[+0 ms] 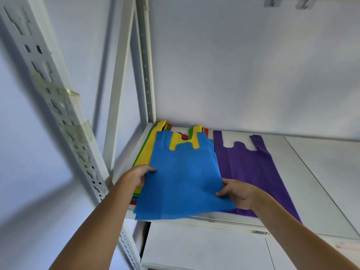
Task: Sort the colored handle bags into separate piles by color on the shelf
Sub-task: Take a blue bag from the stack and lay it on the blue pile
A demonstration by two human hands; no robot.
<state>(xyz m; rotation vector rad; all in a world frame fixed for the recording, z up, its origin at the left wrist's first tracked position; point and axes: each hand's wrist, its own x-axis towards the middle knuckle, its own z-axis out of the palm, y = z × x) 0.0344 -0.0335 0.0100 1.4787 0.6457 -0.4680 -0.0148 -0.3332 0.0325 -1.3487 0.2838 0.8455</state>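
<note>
A blue handle bag (183, 178) lies lifted over a mixed stack of bags (145, 152) at the shelf's left end; yellow, green and red edges show beneath it. My left hand (139, 175) holds the blue bag's left edge, thumb on top. My right hand (236, 192) pinches its lower right corner. Its lower edge hangs past the shelf's front. To the right, a purple handle bag (251, 168) lies flat on the white shelf (311, 182), partly under my right hand and forearm.
White slotted uprights (145, 75) stand at the left corner, another upright (50, 90) nearer to me on the left. The white wall is close behind the bags. A lower shelf (204, 248) shows beneath. The shelf's right half is bare white board.
</note>
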